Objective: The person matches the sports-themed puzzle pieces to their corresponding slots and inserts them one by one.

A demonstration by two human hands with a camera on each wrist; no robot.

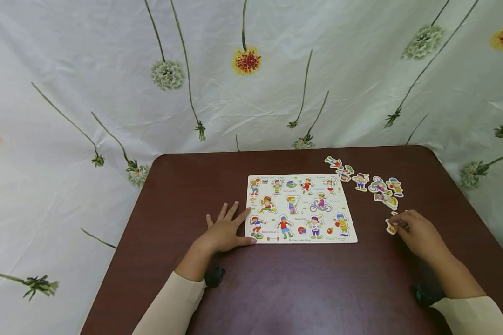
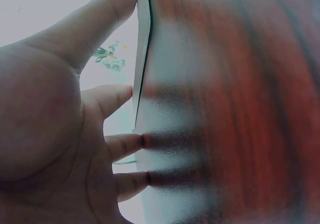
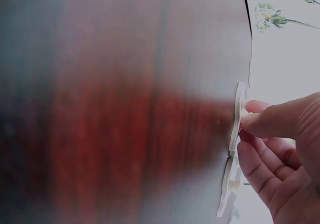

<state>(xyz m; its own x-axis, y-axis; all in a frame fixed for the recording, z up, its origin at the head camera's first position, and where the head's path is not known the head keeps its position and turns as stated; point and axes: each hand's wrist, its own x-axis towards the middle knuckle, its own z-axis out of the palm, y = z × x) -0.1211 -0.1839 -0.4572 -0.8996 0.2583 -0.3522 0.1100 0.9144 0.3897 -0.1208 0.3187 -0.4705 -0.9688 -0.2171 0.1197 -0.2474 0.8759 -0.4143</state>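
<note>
A flat puzzle board [image 1: 272,227] printed with children playing sports lies on the brown table. My left hand [image 1: 225,232] rests at its left edge, fingers spread; thumb and index finger touch the edge. In the left wrist view, the thumb of the left hand [image 2: 55,114] meets the board's thin side [image 2: 142,44]. Right of the board, my right hand [image 1: 419,235] pinches a small cut-out puzzle piece [image 1: 390,227]. In the right wrist view, the right hand [image 3: 285,149] has thumb and fingertips on the piece [image 3: 236,116], seen edge-on; its picture is hidden.
Several loose figure-shaped puzzle pieces [image 1: 361,182] lie beyond the right hand, in a loose row toward the table's back edge. The dark brown table [image 1: 302,288] ends against a white cloth [image 1: 276,107] printed with flowers.
</note>
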